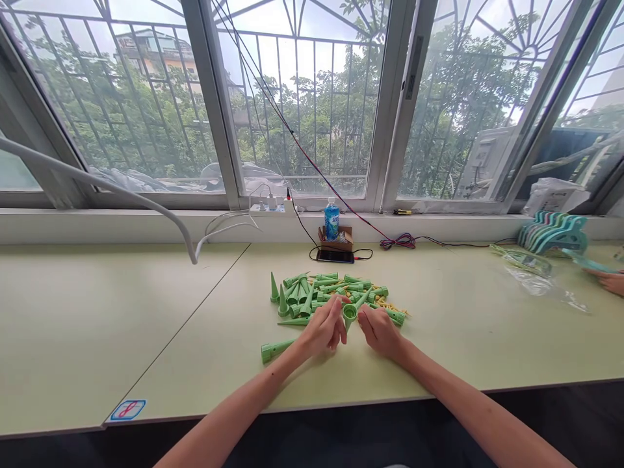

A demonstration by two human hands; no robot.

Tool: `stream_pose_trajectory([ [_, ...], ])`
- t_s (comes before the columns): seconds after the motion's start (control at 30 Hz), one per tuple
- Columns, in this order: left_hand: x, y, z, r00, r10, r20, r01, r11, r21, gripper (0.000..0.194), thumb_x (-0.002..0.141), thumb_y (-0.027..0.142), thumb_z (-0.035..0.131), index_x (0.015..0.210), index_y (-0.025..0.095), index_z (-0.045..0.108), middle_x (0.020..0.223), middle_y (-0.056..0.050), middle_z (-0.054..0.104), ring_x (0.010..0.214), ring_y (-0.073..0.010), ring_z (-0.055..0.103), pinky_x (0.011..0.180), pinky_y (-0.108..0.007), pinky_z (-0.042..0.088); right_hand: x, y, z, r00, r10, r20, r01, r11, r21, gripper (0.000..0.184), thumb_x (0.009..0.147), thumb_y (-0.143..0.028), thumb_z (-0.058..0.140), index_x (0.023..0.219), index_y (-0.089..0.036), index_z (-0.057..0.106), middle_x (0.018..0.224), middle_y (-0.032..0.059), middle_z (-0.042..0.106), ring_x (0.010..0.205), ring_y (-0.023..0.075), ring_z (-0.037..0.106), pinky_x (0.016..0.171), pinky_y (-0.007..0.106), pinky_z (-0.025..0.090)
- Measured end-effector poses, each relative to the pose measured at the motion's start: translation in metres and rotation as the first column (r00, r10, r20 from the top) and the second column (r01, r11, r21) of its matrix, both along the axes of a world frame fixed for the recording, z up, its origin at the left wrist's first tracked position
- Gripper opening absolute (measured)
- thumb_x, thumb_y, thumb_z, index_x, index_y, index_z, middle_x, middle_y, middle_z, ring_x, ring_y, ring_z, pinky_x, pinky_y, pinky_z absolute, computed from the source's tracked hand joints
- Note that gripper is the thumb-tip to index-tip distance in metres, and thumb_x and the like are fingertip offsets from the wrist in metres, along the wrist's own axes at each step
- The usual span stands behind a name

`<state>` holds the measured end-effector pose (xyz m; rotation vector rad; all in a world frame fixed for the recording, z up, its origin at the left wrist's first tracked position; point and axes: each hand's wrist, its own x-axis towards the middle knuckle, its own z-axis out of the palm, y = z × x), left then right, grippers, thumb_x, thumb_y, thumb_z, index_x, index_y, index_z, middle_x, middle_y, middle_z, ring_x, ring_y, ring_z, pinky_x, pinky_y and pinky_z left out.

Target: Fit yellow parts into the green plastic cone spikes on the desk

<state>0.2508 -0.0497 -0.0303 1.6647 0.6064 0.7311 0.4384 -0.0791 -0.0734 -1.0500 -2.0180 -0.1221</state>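
Between my two hands is a green plastic watering spike [350,314], its round hollow end turned up toward me. My left hand [322,326] is closed at its left side, the fingers bent around it. My right hand [383,331] is curled close by on the right, fingers and thumb pressed together; what they hold, if anything, is hidden. Just behind the hands lies a pile of similar green spikes [306,304], a few standing point up. Small yellow plastic pieces [390,307] lie among them at the right. One loose spike [273,351] lies beside my left forearm.
Behind the pile are a phone [335,257] on a cable and a blue bottle [332,221] by a small cardboard box [345,244]. Teal hangers [553,233] and plastic bags [529,279] lie at right, near another person's hand [611,282]. A white cable [146,201] hangs at left.
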Motion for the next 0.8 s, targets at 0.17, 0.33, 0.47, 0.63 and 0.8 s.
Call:
stream_pose_trajectory([
  [0.17,-0.0012,0.002,0.0018,0.991,-0.133,-0.014,0.129,0.974,-0.184,0.069,0.09,0.071,0.027,0.13,0.015,0.038,0.056,-0.003,0.064,0.033,-0.0146,0.054,0.032,-0.019,0.037,0.0002,-0.0002,-0.0009,1.0,-0.018,0.025,0.018,0.999,0.03,0.033,0.103,-0.023,0.027,0.072,-0.021,0.039,0.051,-0.0059,0.035,0.043,0.0105,0.027,0.05,0.028,0.022],
  [0.33,-0.0025,0.0035,0.0021,0.978,-0.202,-0.052,0.182,0.95,-0.255,0.066,0.088,0.073,0.033,0.125,0.019,0.036,0.061,-0.005,0.068,0.036,-0.015,0.057,0.035,-0.018,0.039,-0.0011,-0.0013,0.0007,0.999,-0.016,0.032,0.015,0.999,0.032,0.033,0.103,-0.021,0.027,0.073,-0.021,0.039,0.051,-0.005,0.039,0.042,0.0107,0.029,0.051,0.028,0.024],
  [0.47,-0.0023,0.0031,0.0009,0.976,-0.213,-0.054,0.189,0.938,-0.29,0.064,0.086,0.074,0.035,0.121,0.02,0.036,0.064,-0.006,0.069,0.04,-0.0161,0.06,0.037,-0.019,0.04,-0.0014,-0.0013,0.0013,1.0,-0.006,0.016,0.006,1.0,0.016,0.033,0.103,-0.023,0.026,0.072,-0.022,0.037,0.051,-0.0047,0.038,0.043,0.0113,0.03,0.051,0.029,0.024],
  [0.63,-0.0021,0.0037,0.0012,0.974,-0.217,-0.073,0.184,0.933,-0.308,0.062,0.084,0.075,0.04,0.115,0.021,0.037,0.064,-0.006,0.068,0.042,-0.0168,0.062,0.038,-0.019,0.041,-0.0011,-0.0012,0.0017,1.0,0.015,0.003,-0.015,1.0,0.027,0.031,0.102,-0.021,0.028,0.072,-0.022,0.036,0.052,-0.0053,0.038,0.043,0.0116,0.029,0.051,0.028,0.024],
  [0.8,-0.0029,0.0035,0.0048,0.976,-0.211,-0.052,0.187,0.936,-0.297,0.057,0.086,0.072,0.043,0.11,0.02,0.041,0.073,-0.008,0.069,0.047,-0.0158,0.062,0.039,-0.02,0.043,-0.0007,-0.0011,0.0026,0.999,0.023,0.029,-0.023,1.0,0.018,0.031,0.102,-0.021,0.028,0.073,-0.022,0.036,0.052,-0.0054,0.038,0.043,0.011,0.03,0.051,0.028,0.024],
])
